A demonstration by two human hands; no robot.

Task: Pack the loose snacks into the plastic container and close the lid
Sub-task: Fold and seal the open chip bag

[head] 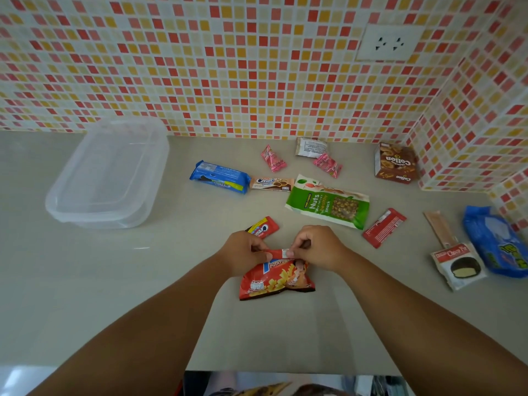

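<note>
A red potato-snack bag (275, 281) lies on the counter in front of me. My left hand (243, 252) and my right hand (317, 247) both pinch its top edge. The clear plastic container (108, 178) stands at the left with its lid on. Loose snacks lie spread beyond my hands: a small red Cream-O pack (264, 227), a blue cookie pack (220, 177), a brown Cream-O bar (273, 184), a green nuts pouch (328, 202), a red sachet (384, 227) and two pink candies (273, 158) (328, 164).
A brown Collon box (395, 164) stands in the back right corner by a white wrapper (310, 147). At the right lie a Choco Pie pack (457, 265), a tan stick pack (440, 228) and a blue bag (497, 241). A tiled wall with a socket (390, 42) runs behind.
</note>
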